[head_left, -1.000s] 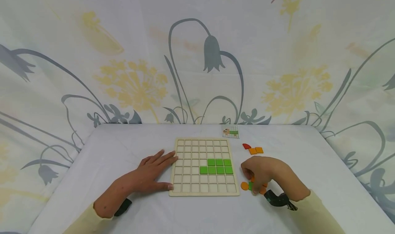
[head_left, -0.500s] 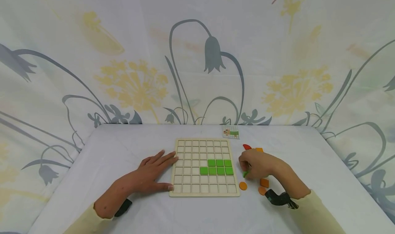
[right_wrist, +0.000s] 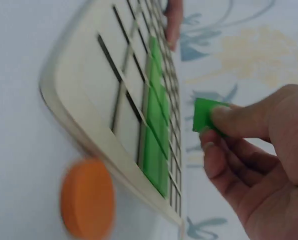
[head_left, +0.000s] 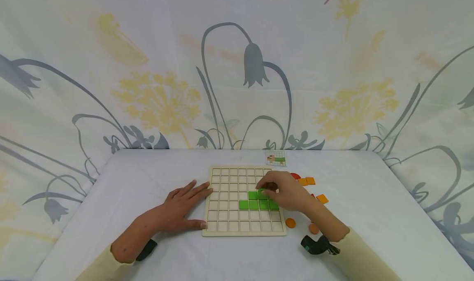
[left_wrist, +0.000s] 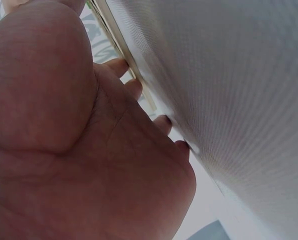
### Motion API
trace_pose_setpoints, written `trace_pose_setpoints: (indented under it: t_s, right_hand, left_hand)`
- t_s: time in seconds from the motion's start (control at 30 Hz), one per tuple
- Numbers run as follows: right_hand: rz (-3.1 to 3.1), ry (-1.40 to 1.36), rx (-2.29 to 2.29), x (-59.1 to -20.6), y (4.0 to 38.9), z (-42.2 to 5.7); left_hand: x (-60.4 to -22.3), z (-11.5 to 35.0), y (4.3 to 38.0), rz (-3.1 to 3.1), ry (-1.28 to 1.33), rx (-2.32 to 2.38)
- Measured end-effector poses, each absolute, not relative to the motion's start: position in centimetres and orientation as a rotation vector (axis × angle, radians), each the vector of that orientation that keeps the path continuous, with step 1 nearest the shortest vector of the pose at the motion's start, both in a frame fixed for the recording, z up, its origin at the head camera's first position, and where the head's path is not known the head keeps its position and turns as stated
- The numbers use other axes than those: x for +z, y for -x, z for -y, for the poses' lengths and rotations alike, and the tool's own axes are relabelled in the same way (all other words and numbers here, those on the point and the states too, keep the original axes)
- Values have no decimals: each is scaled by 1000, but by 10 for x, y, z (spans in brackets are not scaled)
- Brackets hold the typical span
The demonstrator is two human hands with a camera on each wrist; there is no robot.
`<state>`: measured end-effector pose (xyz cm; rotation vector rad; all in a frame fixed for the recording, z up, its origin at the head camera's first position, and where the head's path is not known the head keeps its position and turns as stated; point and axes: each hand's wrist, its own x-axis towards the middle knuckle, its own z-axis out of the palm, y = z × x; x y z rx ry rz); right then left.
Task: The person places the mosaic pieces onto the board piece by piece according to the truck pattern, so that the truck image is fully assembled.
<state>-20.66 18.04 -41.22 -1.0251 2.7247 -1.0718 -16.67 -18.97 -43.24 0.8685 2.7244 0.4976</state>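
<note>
My right hand (head_left: 286, 190) pinches a green square tile (right_wrist: 204, 115) between thumb and fingers, held just above the board's right part. The wooden grid board (head_left: 226, 233) lies flat on the table. Two rows of green tiles (head_left: 253, 205) sit in its cells, partly covered by the right hand in the head view. My left hand (head_left: 177, 209) lies spread with straight fingers, its fingertips and thumb on the board's left edge. In the left wrist view, the palm and the fingertips (left_wrist: 133, 89) at that edge show.
Right of the board lie an orange disc (head_left: 290, 223), another orange disc (head_left: 313, 228), an orange square tile (head_left: 322, 198), several more orange tiles (head_left: 310, 181) and a red piece (head_left: 295, 176). A small picture card (head_left: 276, 158) lies behind the board. Patterned cloth hangs at the back.
My right hand has picked a green tile from the loose pieces at the right and carried it leftward over the board. My left hand has stayed on the board's edge.
</note>
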Motion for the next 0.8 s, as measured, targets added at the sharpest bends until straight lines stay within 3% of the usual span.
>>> trace_pose_setpoints:
  t_s: [0.3,0.8]
  right_hand:
    - [-2777,914,-1194,-423,206,-141]
    - [-2793,878,-1070,-432,215,-131]
  left_hand:
    - [-433,190,166,-2721,-867,502]
    - [-435,191,168,-2720,-873,495]
